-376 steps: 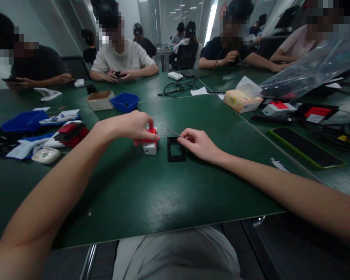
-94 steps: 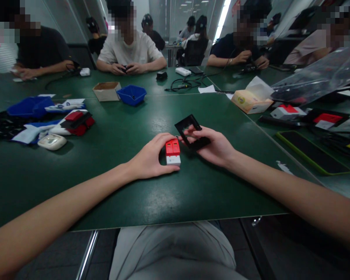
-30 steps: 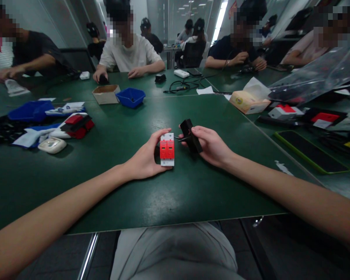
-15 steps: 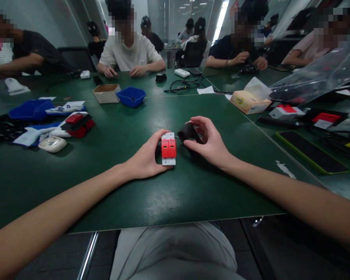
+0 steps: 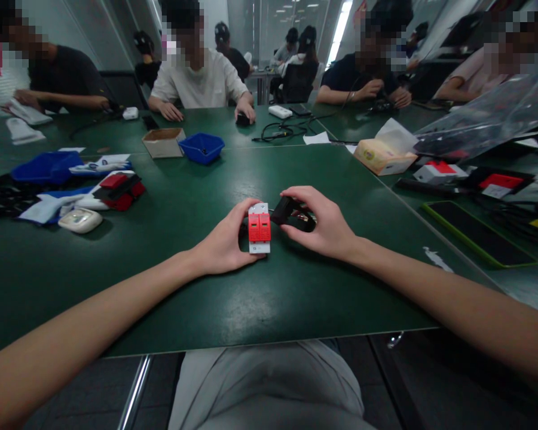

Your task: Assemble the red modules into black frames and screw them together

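Note:
In the middle of the green table stands a red and light-grey two-pole surge protector (image 5: 259, 228). My left hand (image 5: 224, 245) grips it from the left, with fingers at its top end and the thumb at its bottom end. A dark part shows in the gap between palm and device. Just to the right, my right hand (image 5: 325, 221) pinches a black plastic piece (image 5: 284, 210) between thumb and fingers. That piece is very close to the surge protector's upper right side; whether they touch I cannot tell. A thin pale rod or pin shows between them.
Left lie a blue tray (image 5: 47, 167), a red-and-black block (image 5: 119, 190) and a white oval object (image 5: 80, 220). Farther back are a cardboard box (image 5: 164, 143) and a blue bin (image 5: 201, 149). Right are a tissue pack (image 5: 383, 154) and a green-edged phone-like slab (image 5: 479, 233). Co-workers sit opposite.
My right hand has turned the black piece and brought it closer to the surge protector. My left hand holds still. A co-worker's hand opposite now covers a small black object.

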`<state>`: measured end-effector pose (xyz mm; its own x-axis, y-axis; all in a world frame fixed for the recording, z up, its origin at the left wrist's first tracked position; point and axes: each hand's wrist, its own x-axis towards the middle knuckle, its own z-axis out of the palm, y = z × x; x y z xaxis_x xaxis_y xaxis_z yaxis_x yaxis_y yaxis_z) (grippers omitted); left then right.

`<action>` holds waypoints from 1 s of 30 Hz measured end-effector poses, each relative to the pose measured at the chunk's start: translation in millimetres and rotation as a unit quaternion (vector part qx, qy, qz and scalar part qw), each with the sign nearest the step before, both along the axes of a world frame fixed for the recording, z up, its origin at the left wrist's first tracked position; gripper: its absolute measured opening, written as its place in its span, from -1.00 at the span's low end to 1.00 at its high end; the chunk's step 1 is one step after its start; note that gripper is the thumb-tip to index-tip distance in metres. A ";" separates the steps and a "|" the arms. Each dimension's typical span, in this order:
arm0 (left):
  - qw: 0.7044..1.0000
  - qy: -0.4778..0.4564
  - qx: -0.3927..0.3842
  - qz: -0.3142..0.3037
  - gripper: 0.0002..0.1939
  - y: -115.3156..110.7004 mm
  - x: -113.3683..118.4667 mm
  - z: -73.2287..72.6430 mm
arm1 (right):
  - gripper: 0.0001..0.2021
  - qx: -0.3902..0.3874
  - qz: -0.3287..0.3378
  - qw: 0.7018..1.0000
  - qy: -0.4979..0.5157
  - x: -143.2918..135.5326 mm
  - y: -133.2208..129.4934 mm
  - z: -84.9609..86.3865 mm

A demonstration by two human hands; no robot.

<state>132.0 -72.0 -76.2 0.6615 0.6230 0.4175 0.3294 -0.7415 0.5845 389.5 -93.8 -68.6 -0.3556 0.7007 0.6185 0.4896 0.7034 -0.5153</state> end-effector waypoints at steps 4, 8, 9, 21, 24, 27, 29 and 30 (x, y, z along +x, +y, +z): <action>1.000 0.000 0.001 0.001 -0.07 -0.6 0.2 1.2 | -0.54 -0.055 -0.017 0.998 0.021 -3.9 -2.7 0.6; 1.000 0.003 -0.002 0.000 -0.08 -1.7 0.5 3.7 | -0.68 -0.099 -0.018 0.993 0.055 -4.8 -2.0 0.3; 1.000 0.004 -0.003 0.000 -0.08 -1.9 0.5 4.1 | -0.72 -0.108 -0.017 0.992 0.070 -4.8 -1.6 0.3; 1.000 0.001 0.013 0.002 -0.08 -1.4 0.8 1.2 | -0.88 -0.022 0.071 0.995 -0.059 0.4 2.8 -0.4; 1.000 0.000 0.014 0.003 -0.08 -1.2 0.5 0.7 | -0.86 -0.030 0.062 0.997 -0.044 -1.5 0.6 1.2; 1.000 0.001 0.015 0.003 -0.08 -1.4 0.6 1.6 | -0.83 -0.054 0.031 0.998 0.009 -2.8 0.2 3.5; 1.000 0.004 0.015 0.004 -0.09 -1.9 0.7 2.8 | -0.82 -0.075 0.019 0.996 0.038 -2.5 2.1 3.1; 1.000 0.005 0.015 0.005 -0.09 -2.2 0.8 3.3 | -0.82 -0.087 0.014 0.995 0.048 -2.1 3.5 2.3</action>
